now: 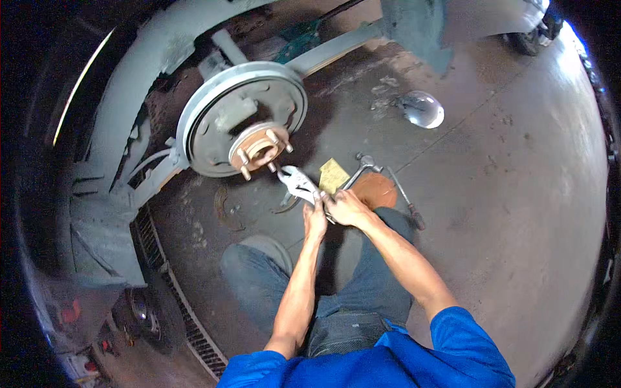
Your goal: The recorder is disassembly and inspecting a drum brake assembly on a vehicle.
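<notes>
Silver locking pliers (299, 183) are in both my hands, their jaws pointing up and left toward a wheel hub. My left hand (315, 218) is closed around the handles from below. Beside it, my right hand (345, 207) is closed at the handle end. The jaw tips are right by a lower stud (272, 167) of the rusty hub flange (238, 146); whether they touch it I cannot tell. Several studs stick out of the flange. Behind it is a round grey brake backing plate (210, 132), with no brake drum over it.
A yellow piece (333, 174), a hammer-like metal tool (354, 171), a reddish-brown disc (376, 191) and a long tool with a dark red handle (414, 213) lie right of my hands. Curved brake shoes (224, 210) lie below the hub. A shiny bowl (424, 110) and floor grate (171, 284) are farther off.
</notes>
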The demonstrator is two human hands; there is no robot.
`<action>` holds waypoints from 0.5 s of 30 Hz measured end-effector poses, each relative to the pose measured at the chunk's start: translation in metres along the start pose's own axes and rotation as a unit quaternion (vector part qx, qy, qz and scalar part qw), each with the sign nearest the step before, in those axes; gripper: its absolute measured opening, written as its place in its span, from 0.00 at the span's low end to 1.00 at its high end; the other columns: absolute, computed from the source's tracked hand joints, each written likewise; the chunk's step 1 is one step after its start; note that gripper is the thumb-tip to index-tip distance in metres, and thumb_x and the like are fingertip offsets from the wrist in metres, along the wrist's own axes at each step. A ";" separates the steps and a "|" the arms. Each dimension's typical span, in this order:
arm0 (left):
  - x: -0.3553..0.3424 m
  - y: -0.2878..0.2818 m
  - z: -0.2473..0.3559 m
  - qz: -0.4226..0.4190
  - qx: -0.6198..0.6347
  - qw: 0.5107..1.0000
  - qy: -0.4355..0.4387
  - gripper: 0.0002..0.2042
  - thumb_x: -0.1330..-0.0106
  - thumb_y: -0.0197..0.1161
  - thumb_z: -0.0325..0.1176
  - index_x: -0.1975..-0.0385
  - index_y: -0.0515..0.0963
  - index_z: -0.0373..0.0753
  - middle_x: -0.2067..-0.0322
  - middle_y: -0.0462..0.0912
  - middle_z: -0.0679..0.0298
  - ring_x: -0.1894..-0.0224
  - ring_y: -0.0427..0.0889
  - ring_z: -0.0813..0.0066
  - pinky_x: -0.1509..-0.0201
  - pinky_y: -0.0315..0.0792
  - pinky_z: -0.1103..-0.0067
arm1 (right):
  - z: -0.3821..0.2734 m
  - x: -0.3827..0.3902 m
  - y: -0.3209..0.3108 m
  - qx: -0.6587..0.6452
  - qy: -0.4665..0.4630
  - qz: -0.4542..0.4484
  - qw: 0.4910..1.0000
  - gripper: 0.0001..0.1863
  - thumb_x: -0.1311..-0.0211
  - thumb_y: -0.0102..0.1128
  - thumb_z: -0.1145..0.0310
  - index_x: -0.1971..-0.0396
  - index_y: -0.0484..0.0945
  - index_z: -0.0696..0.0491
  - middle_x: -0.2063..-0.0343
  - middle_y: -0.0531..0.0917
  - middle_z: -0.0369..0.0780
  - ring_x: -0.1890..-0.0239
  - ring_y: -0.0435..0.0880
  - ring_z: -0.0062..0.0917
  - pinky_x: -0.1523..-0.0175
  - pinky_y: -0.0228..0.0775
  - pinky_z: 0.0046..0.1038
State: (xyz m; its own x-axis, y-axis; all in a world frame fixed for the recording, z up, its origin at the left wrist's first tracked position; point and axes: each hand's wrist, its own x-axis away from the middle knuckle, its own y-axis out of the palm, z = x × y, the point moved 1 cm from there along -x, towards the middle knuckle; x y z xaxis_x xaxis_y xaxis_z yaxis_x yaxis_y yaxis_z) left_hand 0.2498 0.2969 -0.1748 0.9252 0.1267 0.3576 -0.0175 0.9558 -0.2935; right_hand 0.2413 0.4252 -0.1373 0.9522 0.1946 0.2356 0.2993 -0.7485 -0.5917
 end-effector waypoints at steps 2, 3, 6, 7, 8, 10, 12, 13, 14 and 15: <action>0.005 0.000 0.004 0.018 -0.018 0.999 0.023 0.23 0.28 0.43 0.45 0.48 0.69 0.28 0.55 0.78 0.49 0.51 0.74 0.63 0.46 0.65 0.71 | -0.006 -0.001 0.002 0.043 0.073 -0.012 0.996 0.33 0.32 0.37 0.50 0.70 0.79 0.68 0.69 0.78 0.63 0.59 0.78 0.54 0.51 0.70 0.45; 0.007 0.000 0.006 0.037 -0.020 0.998 0.051 0.24 0.28 0.43 0.46 0.48 0.69 0.28 0.56 0.78 0.49 0.51 0.75 0.61 0.47 0.65 0.71 | -0.005 0.000 0.003 0.015 0.090 -0.021 0.996 0.33 0.33 0.38 0.49 0.70 0.79 0.68 0.70 0.78 0.63 0.60 0.79 0.55 0.52 0.70 0.45; 0.016 -0.003 0.015 -0.013 -0.009 0.999 0.047 0.27 0.29 0.43 0.51 0.51 0.69 0.27 0.60 0.78 0.49 0.58 0.76 0.61 0.51 0.69 0.69 | -0.004 0.005 0.002 0.037 0.079 -0.013 0.996 0.33 0.33 0.39 0.49 0.72 0.79 0.68 0.72 0.78 0.62 0.62 0.79 0.55 0.54 0.72 0.45; 0.025 -0.013 0.014 -0.023 -0.052 0.998 -0.038 0.28 0.30 0.42 0.53 0.51 0.70 0.28 0.60 0.78 0.49 0.58 0.76 0.61 0.51 0.69 0.69 | 0.005 0.008 -0.013 -0.052 0.105 -0.019 0.993 0.33 0.33 0.39 0.49 0.72 0.79 0.68 0.72 0.79 0.61 0.62 0.79 0.54 0.54 0.72 0.44; 0.038 -0.023 0.010 -0.037 -0.112 0.980 -0.161 0.29 0.30 0.42 0.54 0.52 0.70 0.28 0.59 0.78 0.49 0.58 0.76 0.61 0.51 0.68 0.70 | 0.018 0.008 -0.036 -0.132 0.147 -0.038 0.980 0.32 0.33 0.39 0.50 0.72 0.79 0.68 0.72 0.79 0.59 0.63 0.79 0.54 0.55 0.72 0.44; 0.049 -0.024 0.007 -0.106 -0.241 0.964 0.012 0.30 0.31 0.40 0.56 0.61 0.75 0.29 0.69 0.79 0.47 0.65 0.80 0.60 0.63 0.71 0.70 | 0.012 -0.005 -0.042 0.187 -0.070 0.074 0.977 0.29 0.31 0.38 0.51 0.72 0.79 0.63 0.69 0.80 0.58 0.63 0.80 0.50 0.54 0.70 0.44; 0.036 -0.028 -0.006 -0.183 -0.201 0.962 0.009 0.28 0.31 0.42 0.54 0.63 0.76 0.29 0.76 0.78 0.51 0.72 0.78 0.62 0.66 0.71 0.67 | 0.026 0.003 -0.050 0.130 0.061 -0.091 0.985 0.32 0.32 0.34 0.45 0.57 0.77 0.60 0.57 0.79 0.53 0.54 0.78 0.44 0.49 0.72 0.42; 0.031 -0.026 -0.017 -0.169 -0.189 0.967 0.017 0.28 0.31 0.43 0.54 0.63 0.76 0.30 0.76 0.79 0.51 0.71 0.77 0.61 0.63 0.70 0.66 | 0.030 0.009 -0.043 0.129 0.086 -0.115 0.981 0.33 0.32 0.33 0.44 0.54 0.76 0.59 0.53 0.77 0.53 0.51 0.76 0.46 0.46 0.69 0.42; 0.018 -0.020 -0.029 -0.158 -0.192 0.969 -0.004 0.28 0.31 0.43 0.54 0.63 0.76 0.29 0.75 0.79 0.49 0.69 0.77 0.58 0.59 0.69 0.65 | 0.036 0.016 -0.032 0.110 0.109 -0.127 0.980 0.34 0.32 0.33 0.43 0.51 0.74 0.59 0.50 0.75 0.53 0.47 0.73 0.47 0.42 0.66 0.43; 0.006 -0.015 -0.043 -0.119 -0.172 0.974 -0.085 0.28 0.31 0.43 0.54 0.63 0.76 0.29 0.73 0.79 0.47 0.66 0.78 0.56 0.54 0.68 0.64 | 0.040 0.017 -0.014 0.172 0.115 -0.074 0.976 0.35 0.34 0.33 0.41 0.47 0.72 0.57 0.48 0.74 0.52 0.44 0.70 0.47 0.39 0.63 0.44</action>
State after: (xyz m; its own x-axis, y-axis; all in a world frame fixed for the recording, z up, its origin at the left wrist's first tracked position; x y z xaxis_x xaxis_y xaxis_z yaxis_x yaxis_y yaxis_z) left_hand 0.2716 0.2720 -0.2063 0.8112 -0.0173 0.5845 0.3448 0.8215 -0.4541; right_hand 0.2555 0.4645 -0.1559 0.8698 0.1078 0.4814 0.4733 -0.4580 -0.7525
